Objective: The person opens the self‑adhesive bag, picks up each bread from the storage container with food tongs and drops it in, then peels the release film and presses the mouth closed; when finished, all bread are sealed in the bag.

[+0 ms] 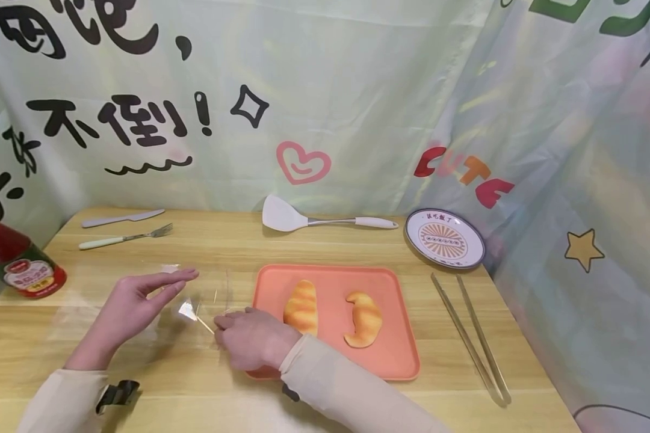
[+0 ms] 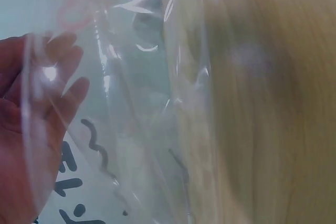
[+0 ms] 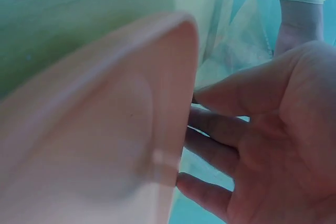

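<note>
A clear plastic bag (image 1: pixel 208 300) spreads between the two hands over the wooden table, its film catching bright glints. My left hand (image 1: pixel 141 300) has its fingers stretched out, thumb apart from them, and the film (image 2: pixel 152 77) overlaps the hand in the left wrist view. At the bag's right edge, my right hand (image 1: pixel 257 338) pinches the film between thumb and fingers; the fingertips are partly hidden behind the tray's rim in the right wrist view. Beside that hand lies a pink tray (image 1: pixel 333 361) with a long bread (image 1: pixel 301 307) and a croissant (image 1: pixel 365 322) on it.
A jar with red contents (image 1: pixel 29 270) stands at the far left. Behind lie a table knife (image 1: pixel 121 219), a fork (image 1: pixel 124 239) and a white spatula (image 1: pixel 284 215). A patterned plate (image 1: pixel 445 239) leans at the back right, above metal tongs (image 1: pixel 471 340). Printed cloth (image 1: pixel 357 90) hangs behind.
</note>
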Demonstrator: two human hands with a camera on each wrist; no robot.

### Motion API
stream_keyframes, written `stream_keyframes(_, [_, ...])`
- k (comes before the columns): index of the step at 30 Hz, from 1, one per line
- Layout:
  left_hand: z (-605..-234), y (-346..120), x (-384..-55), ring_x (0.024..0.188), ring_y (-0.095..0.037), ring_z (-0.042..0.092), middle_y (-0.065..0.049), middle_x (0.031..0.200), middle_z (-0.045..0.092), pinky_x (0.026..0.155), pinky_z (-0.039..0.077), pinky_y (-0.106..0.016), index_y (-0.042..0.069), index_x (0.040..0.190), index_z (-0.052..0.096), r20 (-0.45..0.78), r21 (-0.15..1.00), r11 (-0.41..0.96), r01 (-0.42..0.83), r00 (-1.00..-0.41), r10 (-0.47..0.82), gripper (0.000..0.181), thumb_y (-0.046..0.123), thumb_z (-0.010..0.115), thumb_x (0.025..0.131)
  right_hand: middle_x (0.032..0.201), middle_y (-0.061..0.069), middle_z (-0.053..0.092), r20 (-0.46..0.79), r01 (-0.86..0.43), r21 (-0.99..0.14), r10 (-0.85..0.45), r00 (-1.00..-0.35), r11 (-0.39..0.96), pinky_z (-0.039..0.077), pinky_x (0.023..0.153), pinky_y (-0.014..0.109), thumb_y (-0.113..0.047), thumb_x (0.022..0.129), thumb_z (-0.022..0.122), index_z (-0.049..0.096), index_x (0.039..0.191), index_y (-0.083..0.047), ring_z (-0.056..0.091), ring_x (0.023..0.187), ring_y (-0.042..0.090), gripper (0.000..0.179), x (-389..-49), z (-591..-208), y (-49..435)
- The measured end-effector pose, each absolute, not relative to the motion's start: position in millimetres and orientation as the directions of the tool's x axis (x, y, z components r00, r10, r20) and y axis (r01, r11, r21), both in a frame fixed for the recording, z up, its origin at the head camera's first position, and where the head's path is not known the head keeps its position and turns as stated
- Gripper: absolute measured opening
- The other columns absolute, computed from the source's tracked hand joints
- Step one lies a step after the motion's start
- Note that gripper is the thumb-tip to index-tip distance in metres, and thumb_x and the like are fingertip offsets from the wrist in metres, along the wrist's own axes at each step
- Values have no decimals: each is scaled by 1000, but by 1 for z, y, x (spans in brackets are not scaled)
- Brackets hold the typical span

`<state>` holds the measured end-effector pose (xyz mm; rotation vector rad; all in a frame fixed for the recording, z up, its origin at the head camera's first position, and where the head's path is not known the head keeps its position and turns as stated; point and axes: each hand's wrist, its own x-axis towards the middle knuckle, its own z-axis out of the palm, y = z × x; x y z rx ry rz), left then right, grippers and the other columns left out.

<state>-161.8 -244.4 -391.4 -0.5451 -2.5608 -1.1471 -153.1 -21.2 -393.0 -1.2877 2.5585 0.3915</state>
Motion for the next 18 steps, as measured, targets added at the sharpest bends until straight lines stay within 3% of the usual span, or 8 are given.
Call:
stream_keyframes(9, [-398,-243,-165,108,7,56,-3,118,69,88,39,-6,13,115,74,406,635,615,469,-879,251,22,8,66,95,148,-12,41,-284,-814,73,-770,-571,576,27,112,27,-28,95,59,57,138,-28,35,137,6,43,-157,-394,-16])
stream_keyframes(13, [-399,-245,-165,108,6,56,-2,119,69,88,37,-4,14,115,74,406,627,624,467,-879,250,22,9,66,96,145,-8,44,-206,-817,24,-797,-568,576,33,108,24,-20,90,64,60,135,-27,41,132,10,46,-160,-393,-9])
stream_keyframes(18, [-399,-243,-165,108,7,55,-4,119,68,88,36,-4,12,113,75,405,614,633,471,-877,260,21,8,66,95,147,-3,45,-90,-822,-28,-820,-565,569,39,103,24,-10,90,59,60,135,-22,44,131,12,47,-161,-382,7])
